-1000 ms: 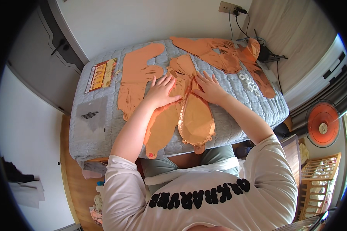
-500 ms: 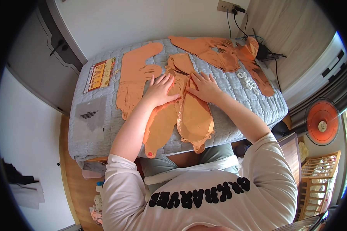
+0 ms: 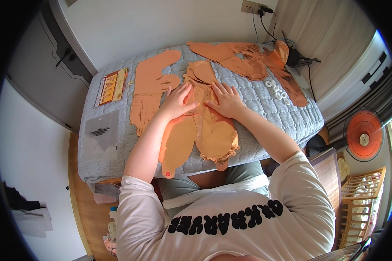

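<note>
A deflated copper-coloured foil balloon (image 3: pixel 178 143) lies spread on the quilted bed in front of me, its two rounded lobes pointing toward my lap. My left hand (image 3: pixel 175 103) rests flat on its left upper part, fingers outstretched. On the right upper part lies my right hand (image 3: pixel 228 101), palm down with the fingers extended. Neither hand grasps anything. Creases run through the foil between the hands, and the near right lobe has a crinkled edge. Another flat foil balloon (image 3: pixel 154 80) lies just left of my left hand.
More copper foil balloons (image 3: pixel 235 58) lie at the bed's far right, beside several white rings (image 3: pixel 278 92). A printed package (image 3: pixel 112 87) and a translucent plastic bag (image 3: pixel 101 137) rest on the left of the grey quilt (image 3: pixel 265 141). An orange fan (image 3: pixel 364 138) stands at right.
My right hand has slid slightly left on the foil, pressing it flatter. The right lobe has shifted, and the gap between the lobes has narrowed at the top. Both palms stay down.
</note>
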`<state>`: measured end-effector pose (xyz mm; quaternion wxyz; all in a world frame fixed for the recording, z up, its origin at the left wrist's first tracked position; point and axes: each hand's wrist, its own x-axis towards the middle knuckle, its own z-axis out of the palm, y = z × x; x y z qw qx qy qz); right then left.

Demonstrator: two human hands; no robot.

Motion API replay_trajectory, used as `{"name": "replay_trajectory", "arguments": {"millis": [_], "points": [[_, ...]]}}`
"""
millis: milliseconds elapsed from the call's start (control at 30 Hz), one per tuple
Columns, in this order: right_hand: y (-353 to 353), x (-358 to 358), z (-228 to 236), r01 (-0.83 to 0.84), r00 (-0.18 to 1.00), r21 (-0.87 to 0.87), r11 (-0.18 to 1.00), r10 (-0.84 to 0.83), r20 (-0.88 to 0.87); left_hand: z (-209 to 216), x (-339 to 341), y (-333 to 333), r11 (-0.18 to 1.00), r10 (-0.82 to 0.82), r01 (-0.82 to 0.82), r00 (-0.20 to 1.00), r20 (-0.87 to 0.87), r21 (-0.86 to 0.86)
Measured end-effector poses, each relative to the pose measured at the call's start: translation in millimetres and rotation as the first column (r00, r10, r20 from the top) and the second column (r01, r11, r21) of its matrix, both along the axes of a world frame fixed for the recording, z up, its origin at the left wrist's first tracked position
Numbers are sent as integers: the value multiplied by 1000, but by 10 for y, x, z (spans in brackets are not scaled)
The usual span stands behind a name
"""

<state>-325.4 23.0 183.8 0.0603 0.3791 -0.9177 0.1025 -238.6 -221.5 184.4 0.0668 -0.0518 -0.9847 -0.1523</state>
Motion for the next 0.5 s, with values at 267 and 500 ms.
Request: {"name": "replay_trajectory", "arguments": {"millis": [267, 500], "points": [[23, 29, 0, 8, 1000, -30, 1000, -7, 15, 489, 165, -71, 691, -79, 103, 995, -66, 715], [-24, 34, -25, 9, 1000, -40, 999, -9, 7, 353, -216, 184, 952, -183, 171, 983, 26, 255]]}}
